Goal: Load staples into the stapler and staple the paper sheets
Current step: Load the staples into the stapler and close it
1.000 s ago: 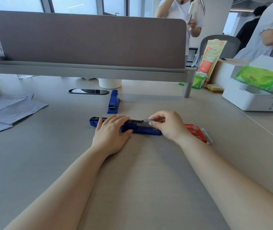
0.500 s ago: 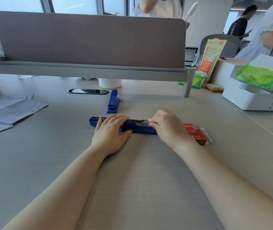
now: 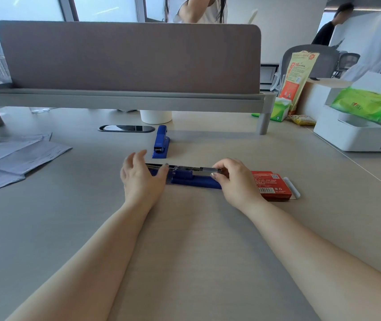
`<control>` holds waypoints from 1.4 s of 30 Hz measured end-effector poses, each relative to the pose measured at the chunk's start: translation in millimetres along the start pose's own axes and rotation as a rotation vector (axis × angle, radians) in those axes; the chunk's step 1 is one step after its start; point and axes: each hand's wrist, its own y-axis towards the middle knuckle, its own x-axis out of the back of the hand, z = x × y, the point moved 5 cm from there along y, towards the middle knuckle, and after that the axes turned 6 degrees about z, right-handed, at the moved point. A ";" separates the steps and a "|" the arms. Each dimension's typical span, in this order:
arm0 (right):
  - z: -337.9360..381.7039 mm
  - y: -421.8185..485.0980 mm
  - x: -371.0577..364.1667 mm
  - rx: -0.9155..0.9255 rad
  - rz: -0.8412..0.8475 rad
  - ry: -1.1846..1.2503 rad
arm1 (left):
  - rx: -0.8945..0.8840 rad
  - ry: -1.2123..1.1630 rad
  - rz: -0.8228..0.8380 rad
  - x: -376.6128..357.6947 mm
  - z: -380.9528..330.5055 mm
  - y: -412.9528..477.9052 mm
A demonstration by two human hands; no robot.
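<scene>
A blue stapler (image 3: 192,178) lies unfolded flat across the middle of the desk, its metal staple channel facing up. My right hand (image 3: 236,179) pinches a silver strip of staples (image 3: 209,169) at the channel's right end. My left hand (image 3: 142,179) hovers over the stapler's left end with fingers spread and raised; only its thumb seems to touch the stapler. A red staple box (image 3: 271,185) lies just right of my right hand. Paper sheets (image 3: 15,156) lie spread at the desk's left side.
A second, closed blue stapler (image 3: 161,142) stands just behind the open one. Behind it are a white cup (image 3: 156,117), a cable slot (image 3: 126,128) and a grey divider (image 3: 127,59). A white box with green tissue packs (image 3: 358,126) sits at right. People stand beyond the divider.
My left hand has lifted off the stapler and opened its fingers. My right hand stays at the right end of the channel with the staple strip.
</scene>
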 end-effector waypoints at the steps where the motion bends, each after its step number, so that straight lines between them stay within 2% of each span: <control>1: 1.0 -0.1 1.4 0.014 -0.020 0.006 | 0.045 -0.089 -0.059 4.7 0.5 -1.1; 3: 3.6 -0.8 5.0 0.037 -0.072 0.017 | 0.126 -0.264 -0.163 11.5 6.9 -0.4; 5: 6.0 -1.6 9.5 0.050 -0.127 0.049 | 0.233 -0.450 -0.172 11.2 16.7 1.9; 8: 8.6 -3.6 14.6 0.068 -0.177 0.141 | 0.363 -0.775 -0.027 -1.1 17.9 3.5; 11: 11.1 -5.3 15.9 0.079 -0.176 0.220 | 0.410 -1.001 0.165 -14.5 4.1 -2.6; 15: 14.3 -6.6 10.0 0.094 -0.120 0.276 | 0.299 -1.234 0.282 -15.0 -7.4 -8.1; 17: 13.9 -6.4 8.8 0.098 -0.122 0.278 | 0.218 -1.180 0.270 -10.0 -9.8 -7.8; 20: 8.1 -4.3 5.1 0.050 -0.076 0.319 | 0.096 -0.964 0.231 -4.2 -14.5 -7.6; 23: 4.5 -4.6 -0.6 -0.034 0.000 0.467 | -0.074 -0.674 0.201 -3.4 -21.7 -10.6; 27: -2.6 -4.5 0.1 -0.154 -0.052 0.670 | -0.290 -0.308 0.213 -10.0 -29.0 -13.6; 31: -7.8 -4.3 -4.7 -0.276 -0.080 0.974 | -0.368 -0.036 0.257 -19.3 -31.4 -19.8; 38: -3.3 -0.8 -6.3 -0.230 -0.012 1.305 | -0.346 -0.034 0.240 -19.5 -32.0 -20.7; 42: 4.6 -1.9 -10.0 -0.209 0.101 1.264 | -0.320 -0.037 0.181 -20.8 -31.9 -22.9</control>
